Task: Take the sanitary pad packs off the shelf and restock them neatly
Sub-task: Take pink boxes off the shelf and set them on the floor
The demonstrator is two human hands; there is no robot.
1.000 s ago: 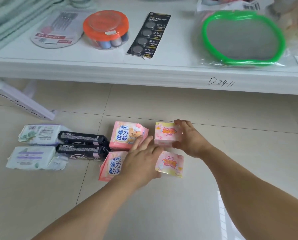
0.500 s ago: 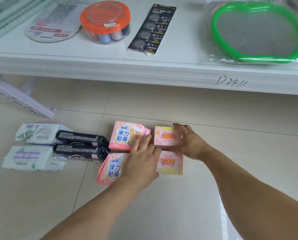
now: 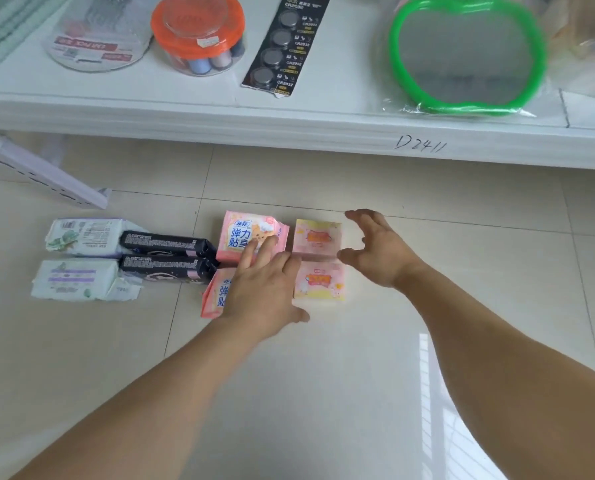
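Pad packs (image 3: pixel 192 258) in paired rows, pale tiled floor (image 3: pixel 323 393), white shelf (image 3: pixel 289 116) behind

There is one view only, from the person's head, looking forward and down at the tiled floor (image 3: pixel 323 393) from fairly near. The white shelf (image 3: pixel 289 123) front edge crosses the top; the far right corner looks blurred.

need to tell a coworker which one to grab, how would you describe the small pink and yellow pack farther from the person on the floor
On the tiled floor below the white shelf edge marked D2411, eight packs lie in two rows. The far small pink and yellow pack ends the back row on the right, beside the open right hand. Its twin lies nearer the person, and the bigger pink pack on its left has blue lettering.
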